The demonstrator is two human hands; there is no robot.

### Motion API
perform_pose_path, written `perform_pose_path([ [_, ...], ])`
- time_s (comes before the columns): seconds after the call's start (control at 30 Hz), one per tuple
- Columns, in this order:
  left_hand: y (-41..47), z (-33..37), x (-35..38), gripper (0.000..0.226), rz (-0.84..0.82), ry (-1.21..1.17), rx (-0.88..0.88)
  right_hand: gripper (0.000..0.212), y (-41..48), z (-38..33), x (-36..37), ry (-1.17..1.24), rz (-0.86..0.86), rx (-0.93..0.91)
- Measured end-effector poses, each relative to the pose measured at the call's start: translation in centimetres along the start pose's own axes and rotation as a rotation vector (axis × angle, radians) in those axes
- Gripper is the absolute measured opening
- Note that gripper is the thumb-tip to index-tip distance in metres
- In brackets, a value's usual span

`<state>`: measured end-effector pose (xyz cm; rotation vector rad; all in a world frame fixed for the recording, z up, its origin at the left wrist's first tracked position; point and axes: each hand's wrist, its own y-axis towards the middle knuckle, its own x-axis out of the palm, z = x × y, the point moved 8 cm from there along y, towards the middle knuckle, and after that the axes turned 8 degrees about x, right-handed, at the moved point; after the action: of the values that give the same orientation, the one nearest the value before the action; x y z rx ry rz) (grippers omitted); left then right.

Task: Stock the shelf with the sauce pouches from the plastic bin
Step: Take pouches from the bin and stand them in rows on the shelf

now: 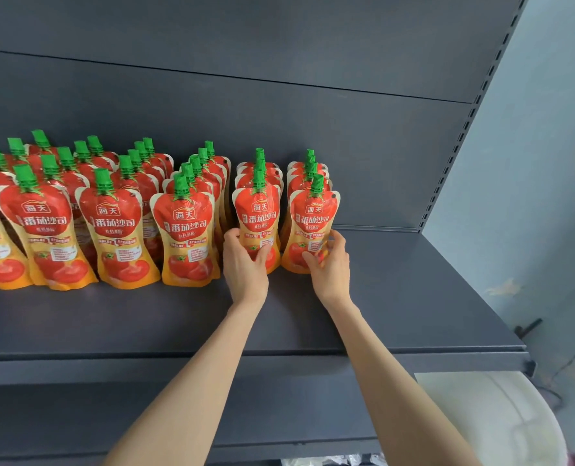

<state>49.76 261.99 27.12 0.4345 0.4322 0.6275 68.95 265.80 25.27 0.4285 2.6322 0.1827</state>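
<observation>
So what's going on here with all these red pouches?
A person is stocking a dark grey shelf with tomato sauce pouches. Rows of pouches with green caps stand upright along it. The left hand grips the front pouch of the second row from the right, and the right hand grips the front pouch of the rightmost row. Both pouches stand on the shelf.

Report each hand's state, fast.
Left hand: grip closed on the red-and-orange green-capped plastic sauce pouch fronting the second-from-right row.
Right hand: grip closed on the rightmost row's front pouch.
</observation>
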Motion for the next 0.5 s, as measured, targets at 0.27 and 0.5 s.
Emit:
perform_pose_path([
  [0.27, 0.58, -0.56, 0.23, 0.05, -0.051, -0.004, 0.023, 0.053, 0.59, 0.05, 0.44, -0.059, 0.023, 0.017],
  [0.5, 0.92, -1.04, 0.71, 0.051, -0.097, 0.014, 0.025, 0.055, 0.82, -0.26, 0.64, -0.113, 0.015, 0.006],
])
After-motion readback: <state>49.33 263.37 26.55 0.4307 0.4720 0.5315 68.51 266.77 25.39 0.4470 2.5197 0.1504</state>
